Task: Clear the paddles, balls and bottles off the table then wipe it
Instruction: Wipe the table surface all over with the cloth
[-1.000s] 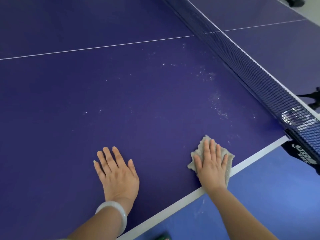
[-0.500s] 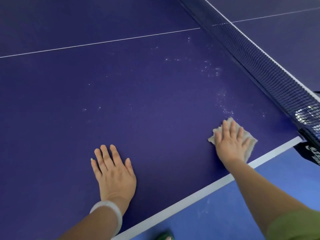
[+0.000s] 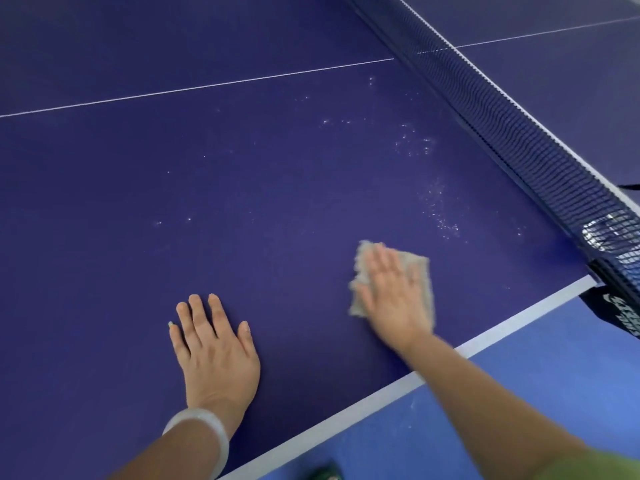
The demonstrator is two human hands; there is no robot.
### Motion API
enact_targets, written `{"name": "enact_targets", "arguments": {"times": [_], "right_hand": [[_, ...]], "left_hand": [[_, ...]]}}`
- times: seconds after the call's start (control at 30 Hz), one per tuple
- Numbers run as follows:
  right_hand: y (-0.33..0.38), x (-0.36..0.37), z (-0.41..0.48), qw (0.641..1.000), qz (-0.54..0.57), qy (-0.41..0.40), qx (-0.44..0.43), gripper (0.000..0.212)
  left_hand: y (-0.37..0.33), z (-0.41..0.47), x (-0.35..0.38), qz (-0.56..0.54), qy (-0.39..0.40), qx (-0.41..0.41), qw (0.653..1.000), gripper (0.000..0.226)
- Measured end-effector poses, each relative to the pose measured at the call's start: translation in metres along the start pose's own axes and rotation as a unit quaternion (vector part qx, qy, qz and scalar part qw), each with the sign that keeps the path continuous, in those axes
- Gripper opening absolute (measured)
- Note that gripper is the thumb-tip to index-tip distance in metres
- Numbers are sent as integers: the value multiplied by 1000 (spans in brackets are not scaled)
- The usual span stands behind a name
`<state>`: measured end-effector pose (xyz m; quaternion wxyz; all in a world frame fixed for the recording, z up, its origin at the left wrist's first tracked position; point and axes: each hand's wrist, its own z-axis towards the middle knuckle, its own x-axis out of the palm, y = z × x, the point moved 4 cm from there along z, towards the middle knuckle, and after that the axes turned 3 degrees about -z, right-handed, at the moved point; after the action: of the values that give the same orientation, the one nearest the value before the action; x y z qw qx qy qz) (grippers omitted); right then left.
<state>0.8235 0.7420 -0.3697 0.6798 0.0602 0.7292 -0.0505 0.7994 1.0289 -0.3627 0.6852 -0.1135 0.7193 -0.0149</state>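
Wiping is the step in hand, and the clearing part of the job looks to be over on this half of the table [image 3: 242, 202]. The right hand [image 3: 394, 303] lies flat on a beige cloth [image 3: 417, 268], fingers straight and together, pressing it onto the dark blue top rather than gripping it. Hand and cloth are both smeared with blur, which reads as a sweep in progress. The cloth sits at about four o'clock in the view, just inside the white edge line [image 3: 346, 412]. The left hand [image 3: 214, 355], down at six o'clock, is spread open, palm down on the top and holding nothing. It has a pale bracelet [image 3: 199, 433] on its wrist and looks to be there as a prop. Now the dirt: a trail of white specks [image 3: 440, 209] lies at one o'clock from the cloth, near it but untouched. More specks scatter on toward twelve, alongside the net [image 3: 519, 140], and a few faint ones dot the top at eleven o'clock from the left hand. So the next move calls for a push of the cloth up and out toward one o'clock. It wants flat, even pressure so the specks gather under it and don't scatter, and it should stop short of the net. Something shiny shows through the mesh at three o'clock, but what it is cannot be told.
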Motion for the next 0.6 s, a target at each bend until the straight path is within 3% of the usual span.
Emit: {"name": "enact_targets", "arguments": {"times": [0.13,0.2,0.27,0.37,0.47,0.53,0.6], "right_hand": [[-138,-4,-8,960,44,26,277,64],[-152,-2,-24,927,84,33,364,64],[-120,-2,-31,918,82,1,388,62],[-22,-8,-32,959,33,-17,282,61],[87,2,-49,998,39,-15,45,63],[121,5,-63,993,45,13,-105,62],[100,2,-64,984,12,25,-177,61]], "left_hand": [[-1,0,-1,6,7,-5,1000,72],[-1,1,-1,8,6,-5,1000,72],[-1,0,-1,7,6,-6,1000,72],[0,0,0,10,7,-5,1000,72],[0,0,0,2,3,-3,1000,70],[1,-1,0,-5,-3,-5,1000,63],[0,-1,0,-9,-1,-7,1000,64]]}}
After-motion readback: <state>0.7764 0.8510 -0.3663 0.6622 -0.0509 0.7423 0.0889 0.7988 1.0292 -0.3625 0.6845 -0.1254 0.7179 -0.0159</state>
